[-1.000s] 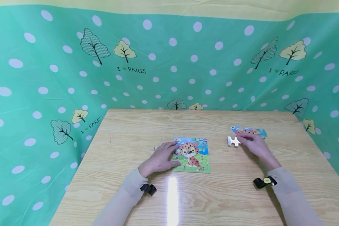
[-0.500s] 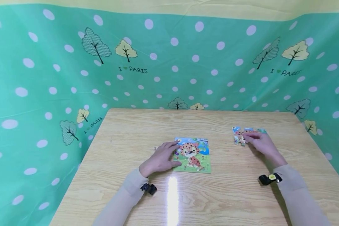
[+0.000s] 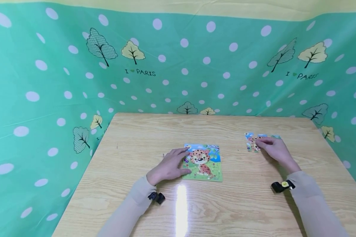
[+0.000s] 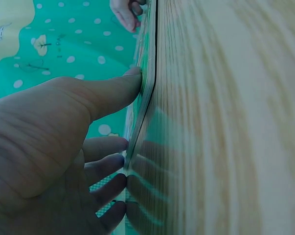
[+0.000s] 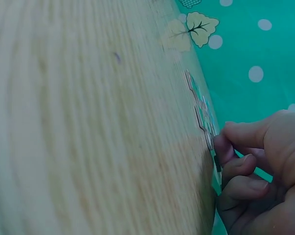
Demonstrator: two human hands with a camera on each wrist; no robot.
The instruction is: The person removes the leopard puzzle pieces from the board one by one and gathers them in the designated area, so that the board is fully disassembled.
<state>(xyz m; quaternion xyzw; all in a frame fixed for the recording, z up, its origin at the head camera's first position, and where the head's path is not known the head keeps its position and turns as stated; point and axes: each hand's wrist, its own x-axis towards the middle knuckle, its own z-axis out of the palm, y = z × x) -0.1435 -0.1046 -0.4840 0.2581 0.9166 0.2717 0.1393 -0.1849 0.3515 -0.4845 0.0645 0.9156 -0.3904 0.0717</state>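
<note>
In the head view, a square puzzle board (image 3: 206, 164) with a spotted cartoon leopard lies at the table's middle. My left hand (image 3: 169, 165) rests at its left side, fingers relaxed and spread. The left wrist view has the thumb (image 4: 115, 93) on the board's edge and the other fingertips down beside it. Farther right, a partly joined jigsaw puzzle (image 3: 249, 135) with a similar leopard lies flat, its right part hidden behind my right hand (image 3: 274, 151). That hand's thumb and forefinger pinch a puzzle piece (image 3: 253, 147) at the jigsaw's lower left; the fingers partly cover it.
A pale wooden table (image 3: 142, 131) carries both puzzles. Behind and beside it hangs a green dotted cloth (image 3: 154, 82) printed with trees. A bright light reflection lies on the near part of the tabletop.
My right hand has moved slightly right with the puzzle piece, turning it from standing apart below the jigsaw to lying against its lower left. My left hand stays on the board.
</note>
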